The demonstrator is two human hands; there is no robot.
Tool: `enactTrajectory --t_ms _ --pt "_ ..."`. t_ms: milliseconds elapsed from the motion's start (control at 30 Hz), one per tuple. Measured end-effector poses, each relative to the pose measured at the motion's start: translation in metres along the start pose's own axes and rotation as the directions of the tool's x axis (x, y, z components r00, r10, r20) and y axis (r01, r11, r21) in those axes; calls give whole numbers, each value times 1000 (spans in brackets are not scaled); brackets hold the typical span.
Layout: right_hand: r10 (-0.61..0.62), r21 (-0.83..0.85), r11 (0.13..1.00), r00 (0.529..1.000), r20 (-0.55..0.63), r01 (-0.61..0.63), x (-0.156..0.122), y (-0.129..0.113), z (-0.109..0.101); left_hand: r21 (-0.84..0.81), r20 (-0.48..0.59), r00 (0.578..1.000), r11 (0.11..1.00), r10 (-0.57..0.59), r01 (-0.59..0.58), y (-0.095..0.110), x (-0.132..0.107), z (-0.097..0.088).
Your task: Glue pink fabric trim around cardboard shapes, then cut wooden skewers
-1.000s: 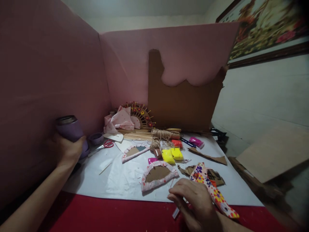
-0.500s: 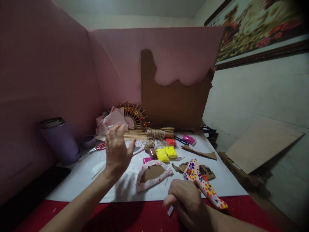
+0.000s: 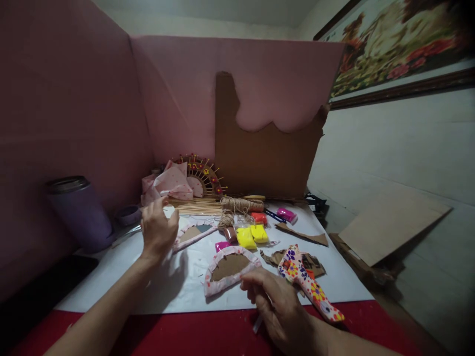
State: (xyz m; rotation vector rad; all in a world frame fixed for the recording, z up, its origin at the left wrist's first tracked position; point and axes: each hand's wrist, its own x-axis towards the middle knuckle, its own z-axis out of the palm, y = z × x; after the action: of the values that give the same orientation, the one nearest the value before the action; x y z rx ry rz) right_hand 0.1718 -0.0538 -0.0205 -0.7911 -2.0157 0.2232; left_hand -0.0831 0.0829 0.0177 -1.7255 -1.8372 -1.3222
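here, the left hand (image 3: 159, 231) is held over the far left part of the white paper sheet (image 3: 111, 277) that is spread on the desk. its fingers (image 3: 163, 203) are loosely bent and apart, and nothing is seen between them. just to its right, a thin fabric-edged cardboard arc (image 3: 193, 232) is laid flat on the sheet. the right hand (image 3: 276, 306) is rested at the near edge of the sheet, where the red cloth (image 3: 185, 333) is left bare. its fingers are closed on a small white stick (image 3: 257, 325), whose end is seen poking out below the hand. a larger fabric-edged half-round (image 3: 227, 269) is laid just left of that hand, and a flower-patterned glue gun (image 3: 309, 287) just right of it. yellow packets (image 3: 251, 235) and a bundle of twine (image 3: 239, 204) are found toward the far edge. a purple cup (image 3: 79, 212) is stood upright at the far left corner, apart from both hands.
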Motion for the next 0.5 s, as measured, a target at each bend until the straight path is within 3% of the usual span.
enactTrajectory --t_ms 167,267,400,500 --pt "-15 -34 999 996 -83 12 0 2 3 -28 26 992 992 -124 124 -17 13 3" --pt "-39 -43 998 997 -60 37 0 0 1 -48 102 986 989 -135 140 -20 12 6" --pt "-99 -113 989 995 1 98 1 -2 -3 -91 260 964 992 -64 90 -17 10 8" --pt "-146 -171 975 989 2 144 1 -1 -3 -139 407 911 990 59 -2 -12 7 10"
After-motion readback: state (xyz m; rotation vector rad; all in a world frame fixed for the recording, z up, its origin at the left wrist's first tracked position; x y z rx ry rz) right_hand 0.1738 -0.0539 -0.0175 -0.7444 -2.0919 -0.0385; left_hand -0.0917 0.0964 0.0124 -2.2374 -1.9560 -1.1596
